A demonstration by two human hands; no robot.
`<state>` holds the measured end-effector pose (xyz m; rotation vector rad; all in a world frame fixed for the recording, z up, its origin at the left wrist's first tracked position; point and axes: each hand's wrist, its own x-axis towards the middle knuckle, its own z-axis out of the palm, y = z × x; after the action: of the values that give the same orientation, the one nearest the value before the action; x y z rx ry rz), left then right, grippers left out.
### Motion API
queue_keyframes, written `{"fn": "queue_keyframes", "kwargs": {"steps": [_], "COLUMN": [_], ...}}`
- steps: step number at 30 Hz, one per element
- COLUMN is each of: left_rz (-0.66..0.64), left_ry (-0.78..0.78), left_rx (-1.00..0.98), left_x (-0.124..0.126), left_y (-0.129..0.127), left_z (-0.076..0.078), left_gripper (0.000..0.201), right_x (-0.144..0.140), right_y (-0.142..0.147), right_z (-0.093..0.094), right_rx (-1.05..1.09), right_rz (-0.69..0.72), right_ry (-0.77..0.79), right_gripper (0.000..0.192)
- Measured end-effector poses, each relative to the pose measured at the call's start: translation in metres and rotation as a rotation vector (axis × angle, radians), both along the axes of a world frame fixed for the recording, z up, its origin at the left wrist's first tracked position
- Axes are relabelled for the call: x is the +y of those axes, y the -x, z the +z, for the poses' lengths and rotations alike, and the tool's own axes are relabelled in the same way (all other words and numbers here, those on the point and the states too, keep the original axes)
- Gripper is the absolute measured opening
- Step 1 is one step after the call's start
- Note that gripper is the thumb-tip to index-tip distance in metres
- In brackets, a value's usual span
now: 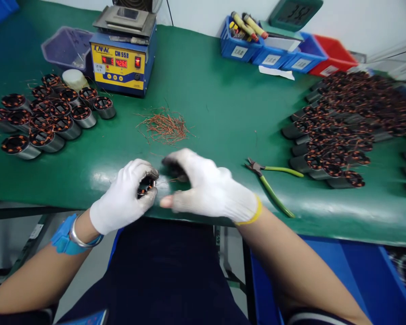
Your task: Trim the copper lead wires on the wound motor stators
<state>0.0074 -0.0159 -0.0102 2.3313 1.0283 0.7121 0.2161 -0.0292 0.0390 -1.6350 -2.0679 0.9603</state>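
In a white glove, my left hand [126,192] wraps round a motor stator [146,185] with copper windings at the front of the green table. Most of the stator is hidden by the fingers. A thin wire sticks out of it to the right. My right hand [203,185], also gloved and slightly blurred, is just right of the stator, its thumb and fingers apart with nothing seen between them. One bare fingertip shows through that glove. Green-handled side cutters [257,168] lie spread to the right of my right hand. Beyond both hands is a pile of copper wire offcuts [165,127].
Stators [49,141] stand grouped at left, and many more [334,135] crowd the right. A blue and yellow solder pot [122,67] with a lit display is at the back, beside a purple bin [66,47]. Blue tool boxes [238,47] and a red box [331,54] line the wall.
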Motion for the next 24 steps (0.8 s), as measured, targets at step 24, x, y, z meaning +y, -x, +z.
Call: {"fn": "queue_keyframes", "kwargs": {"steps": [24], "left_rz": [-0.039], "left_ry": [-0.120], "left_rx": [0.041], "left_x": [0.000], "left_y": [-0.012], "left_z": [-0.002], "left_gripper": [0.010], "right_x": [-0.014], "right_y": [0.002], "right_z": [-0.033], "right_rx": [0.478], "right_rz": [-0.152], "right_ry": [0.235], "right_gripper": [0.035]}}
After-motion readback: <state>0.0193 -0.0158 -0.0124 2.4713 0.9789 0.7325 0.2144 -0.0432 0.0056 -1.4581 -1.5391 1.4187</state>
